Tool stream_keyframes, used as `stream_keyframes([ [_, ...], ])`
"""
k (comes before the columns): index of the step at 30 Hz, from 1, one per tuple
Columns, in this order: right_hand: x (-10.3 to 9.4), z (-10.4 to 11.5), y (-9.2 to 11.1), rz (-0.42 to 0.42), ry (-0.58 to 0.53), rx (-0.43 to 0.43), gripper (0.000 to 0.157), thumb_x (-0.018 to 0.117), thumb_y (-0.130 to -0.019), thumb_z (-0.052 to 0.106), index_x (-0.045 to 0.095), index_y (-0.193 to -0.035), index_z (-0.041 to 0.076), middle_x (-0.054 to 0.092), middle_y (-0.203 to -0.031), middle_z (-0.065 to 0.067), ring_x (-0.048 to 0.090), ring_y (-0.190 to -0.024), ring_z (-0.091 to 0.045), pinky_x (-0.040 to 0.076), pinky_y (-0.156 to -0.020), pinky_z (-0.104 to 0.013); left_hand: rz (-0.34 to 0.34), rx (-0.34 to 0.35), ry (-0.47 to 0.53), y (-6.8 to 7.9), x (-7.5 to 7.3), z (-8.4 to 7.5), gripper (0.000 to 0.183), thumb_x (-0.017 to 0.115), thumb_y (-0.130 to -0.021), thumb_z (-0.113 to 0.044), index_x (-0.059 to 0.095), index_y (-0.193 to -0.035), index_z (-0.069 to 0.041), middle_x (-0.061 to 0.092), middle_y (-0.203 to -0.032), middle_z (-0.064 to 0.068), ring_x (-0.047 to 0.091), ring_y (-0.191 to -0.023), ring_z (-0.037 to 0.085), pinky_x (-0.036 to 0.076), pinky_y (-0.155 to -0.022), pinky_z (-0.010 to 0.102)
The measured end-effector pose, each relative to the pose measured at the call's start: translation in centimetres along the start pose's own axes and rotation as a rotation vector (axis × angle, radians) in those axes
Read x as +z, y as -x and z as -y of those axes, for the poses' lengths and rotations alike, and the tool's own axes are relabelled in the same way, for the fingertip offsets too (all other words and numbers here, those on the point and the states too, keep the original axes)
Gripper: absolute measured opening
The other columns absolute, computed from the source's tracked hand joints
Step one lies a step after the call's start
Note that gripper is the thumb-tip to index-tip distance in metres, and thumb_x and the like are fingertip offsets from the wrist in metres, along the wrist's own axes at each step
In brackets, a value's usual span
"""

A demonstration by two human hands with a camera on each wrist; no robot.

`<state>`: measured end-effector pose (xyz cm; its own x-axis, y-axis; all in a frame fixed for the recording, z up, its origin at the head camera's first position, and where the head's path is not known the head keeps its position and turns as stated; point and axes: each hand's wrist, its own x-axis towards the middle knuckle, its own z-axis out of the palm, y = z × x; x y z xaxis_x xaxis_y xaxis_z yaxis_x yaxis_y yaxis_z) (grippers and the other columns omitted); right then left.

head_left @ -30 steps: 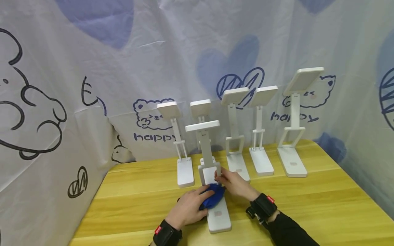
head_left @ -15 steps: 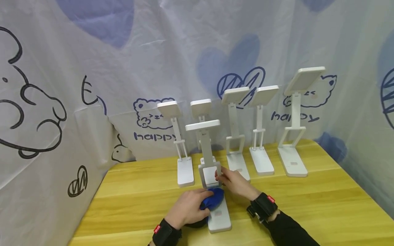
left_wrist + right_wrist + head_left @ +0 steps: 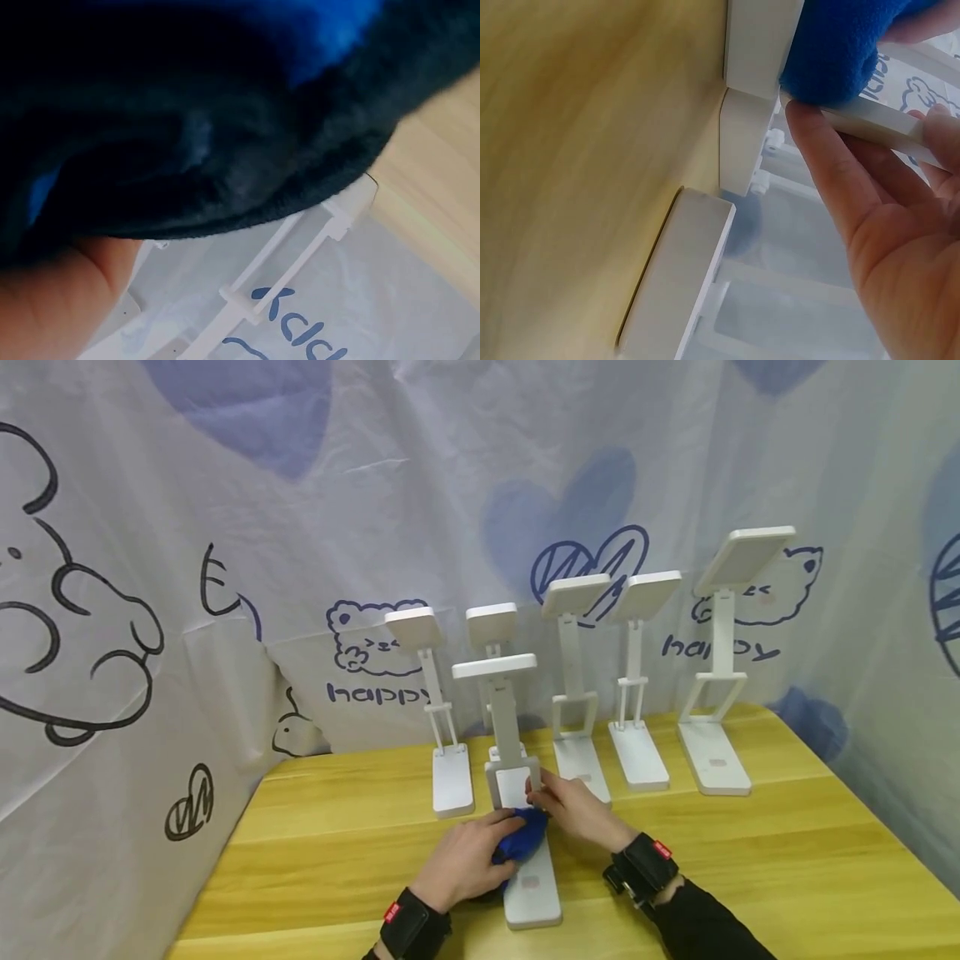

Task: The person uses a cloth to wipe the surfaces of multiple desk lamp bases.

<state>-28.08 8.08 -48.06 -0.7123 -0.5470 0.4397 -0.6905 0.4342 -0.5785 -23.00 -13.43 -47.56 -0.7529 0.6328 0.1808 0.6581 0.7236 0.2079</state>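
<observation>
Where the sheet (image 3: pixel 135 610) begins at far left, it is white and creased, printed with a black line figure and a scribbled heart (image 3: pixel 191 803). Next along, the word "happy" (image 3: pixel 375 694) reads in blue below a bear face. The desk (image 3: pixel 322 827) is yellow with wood grain. The left hand (image 3: pixel 468 860) wears a black band (image 3: pixel 414 928) whose red tag (image 3: pixel 392 912) is too small to read. Its fingers are curled over a blue cloth (image 3: pixel 525 839), fuzzy with a dark edge, and grip it on the base of the front lamp (image 3: pixel 531 902). That lamp is white, smooth and round-cornered, its base bearing a pale rectangular mark. Beyond the left hand stands the first rear lamp (image 3: pixel 453 785), on thin twin rods; the second (image 3: pixel 491 625) is partly hidden by the front lamp. The right hand (image 3: pixel 581 810) has fingers and thumb closely pinching one leg of the front lamp's bracket (image 3: pixel 492 787). Its band (image 3: pixel 643 877) also carries a red tag, likewise unreadable. Behind it stand the third (image 3: pixel 576 596), fourth (image 3: pixel 639 756) and last (image 3: pixel 714 760) rear lamps, all white. A second "happy" shows on the sheet beside the last. A black sleeve (image 3: pixel 705 927) covers the right forearm.
</observation>
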Motion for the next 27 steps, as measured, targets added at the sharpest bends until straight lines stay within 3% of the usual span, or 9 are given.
stream_keyframes([
  [8,-0.1,0.1,-0.1,-0.022,0.006,-0.028,0.007,0.048,-0.098,0.012,0.055,-0.101,0.012,0.062,-0.079,-0.007,0.051,-0.062,-0.007,0.046,-0.054,-0.027,0.029,-0.002,0.008,-0.1,-0.1,0.0,0.052,0.068,-0.080,-0.028,0.058,-0.130,-0.020,0.055,-0.134,0.008,0.058,-0.108,0.021,0.054,-0.084,0.039],
  [21,-0.1,-0.2,0.1,-0.002,-0.042,0.026,0.016,0.045,-0.100,0.014,0.059,-0.102,0.007,0.064,-0.079,-0.009,0.053,-0.061,-0.012,0.044,-0.056,-0.028,0.065,0.064,0.076,0.7,-0.5,0.5,0.046,0.066,-0.082,-0.022,0.061,-0.128,-0.024,0.055,-0.135,0.008,0.054,-0.115,0.021,0.051,-0.091,0.040],
  [27,0.1,-0.1,0.3,0.018,-0.117,0.055,0.017,0.044,-0.100,0.013,0.058,-0.102,0.004,0.065,-0.084,-0.015,0.065,-0.076,-0.022,0.057,-0.062,-0.031,0.108,0.080,0.119,1.0,-0.8,0.3,0.045,0.066,-0.080,-0.017,0.063,-0.124,-0.025,0.057,-0.133,0.004,0.053,-0.116,0.018,0.049,-0.093,0.039],
])
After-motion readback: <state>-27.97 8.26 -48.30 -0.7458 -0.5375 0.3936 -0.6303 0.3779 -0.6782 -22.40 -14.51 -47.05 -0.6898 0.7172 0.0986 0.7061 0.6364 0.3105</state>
